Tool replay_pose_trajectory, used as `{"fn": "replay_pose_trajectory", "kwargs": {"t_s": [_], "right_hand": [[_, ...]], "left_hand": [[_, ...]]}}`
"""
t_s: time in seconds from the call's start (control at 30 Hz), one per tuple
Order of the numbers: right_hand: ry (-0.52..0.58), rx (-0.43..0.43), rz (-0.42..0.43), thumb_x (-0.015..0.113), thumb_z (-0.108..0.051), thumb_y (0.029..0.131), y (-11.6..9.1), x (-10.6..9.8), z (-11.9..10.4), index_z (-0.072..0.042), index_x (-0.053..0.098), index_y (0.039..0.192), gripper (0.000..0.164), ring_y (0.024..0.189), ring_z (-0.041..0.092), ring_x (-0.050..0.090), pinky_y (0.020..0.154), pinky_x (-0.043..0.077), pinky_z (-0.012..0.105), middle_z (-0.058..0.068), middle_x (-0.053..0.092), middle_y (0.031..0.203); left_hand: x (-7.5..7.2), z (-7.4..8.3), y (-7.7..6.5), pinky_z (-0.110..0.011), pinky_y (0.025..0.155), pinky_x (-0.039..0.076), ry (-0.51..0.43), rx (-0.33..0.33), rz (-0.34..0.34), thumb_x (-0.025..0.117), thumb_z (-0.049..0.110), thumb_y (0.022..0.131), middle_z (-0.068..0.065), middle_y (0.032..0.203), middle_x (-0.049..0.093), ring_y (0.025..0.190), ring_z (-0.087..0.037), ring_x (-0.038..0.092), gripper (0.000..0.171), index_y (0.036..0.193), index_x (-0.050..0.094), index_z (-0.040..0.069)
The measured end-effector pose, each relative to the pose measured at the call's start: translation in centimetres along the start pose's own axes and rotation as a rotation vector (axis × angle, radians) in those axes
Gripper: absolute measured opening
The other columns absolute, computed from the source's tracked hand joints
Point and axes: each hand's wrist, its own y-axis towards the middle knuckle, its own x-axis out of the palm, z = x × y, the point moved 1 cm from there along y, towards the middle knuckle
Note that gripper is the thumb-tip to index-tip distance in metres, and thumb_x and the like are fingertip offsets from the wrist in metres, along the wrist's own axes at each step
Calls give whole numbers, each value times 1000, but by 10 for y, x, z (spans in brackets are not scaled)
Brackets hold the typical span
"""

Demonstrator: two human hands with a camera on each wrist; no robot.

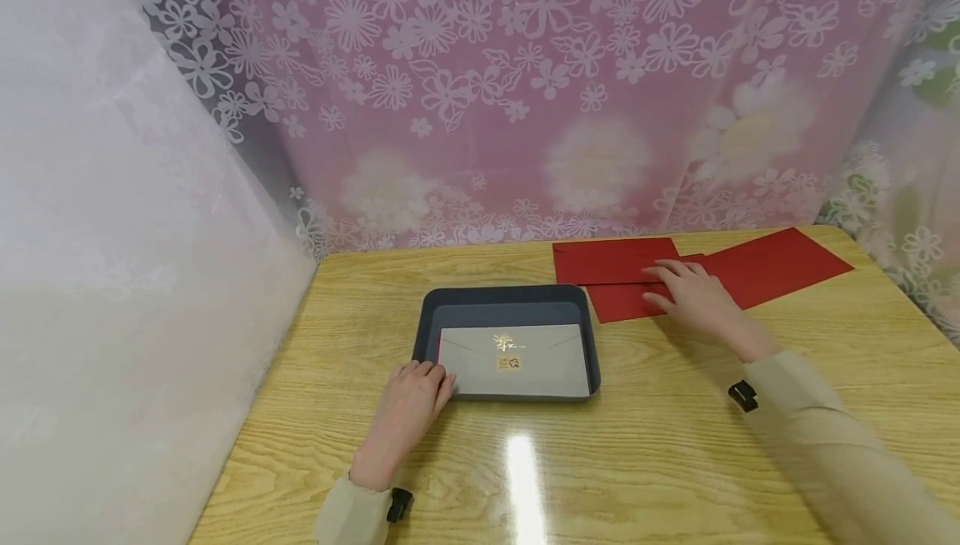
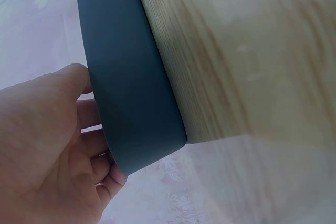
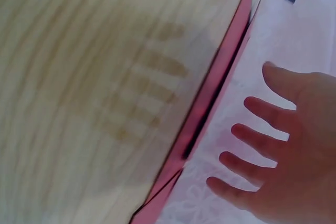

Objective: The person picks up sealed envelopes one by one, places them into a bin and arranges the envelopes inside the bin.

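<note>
My left hand (image 1: 411,399) holds the front left corner of a dark blue-grey tray (image 1: 592,362). In the left wrist view, its fingers (image 2: 95,142) curl over the rim and the thumb lies against it. Inside the tray lies a pale grey envelope (image 1: 468,366) with gold print and a small gold sticker; a sliver of red shows at its left edge. Over at the right, my right hand (image 1: 693,299) hovers palm down above several overlapping red envelopes (image 1: 611,257). Its fingers (image 3: 257,135) are spread and loosely extended, holding nothing, apart from the envelopes in the right wrist view.
The wood-grain table (image 1: 637,462) has its back edge against a pink floral curtain (image 1: 480,112). A white sheet (image 1: 135,278) hangs along the left side. One red envelope (image 1: 780,266) slants toward the back right corner. Each wrist wears a black strap (image 1: 742,395).
</note>
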Motion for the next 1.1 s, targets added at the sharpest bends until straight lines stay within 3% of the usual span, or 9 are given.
{"fn": "replay_pose_trajectory", "kwargs": {"t_s": [0.13,0.3,0.63,1.1], "right_hand": [[18,42,-94,59,-35,103,-2,2,15,-1,41,152,62,137,62,24,99,25,82,32,29,156],[23,62,-155,60,-39,102,-3,8,26,0,36,154,70,137,64,22,97,25,83,34,24,157],[19,54,-165,60,-40,102,-5,9,31,0,38,153,69,136,64,25,94,29,83,34,25,157],[-16,39,-157,61,-43,100,-27,8,36,1,39,152,71,134,66,27,89,32,84,35,28,155]], "left_hand": [[0,0,0,-35,69,43,-7,-2,-7,67,24,99,-1,75,66,71,-22,60,23,80,69,12],[0,0,0,-35,70,44,-4,0,-5,68,23,98,-2,77,67,72,-22,61,21,81,70,12],[1,0,1,-36,70,43,-11,-11,-17,67,24,99,-3,77,66,73,-23,60,21,82,70,11],[0,0,0,-34,67,41,-13,-10,-17,68,23,99,-2,72,61,67,-22,55,22,79,67,12]]}}
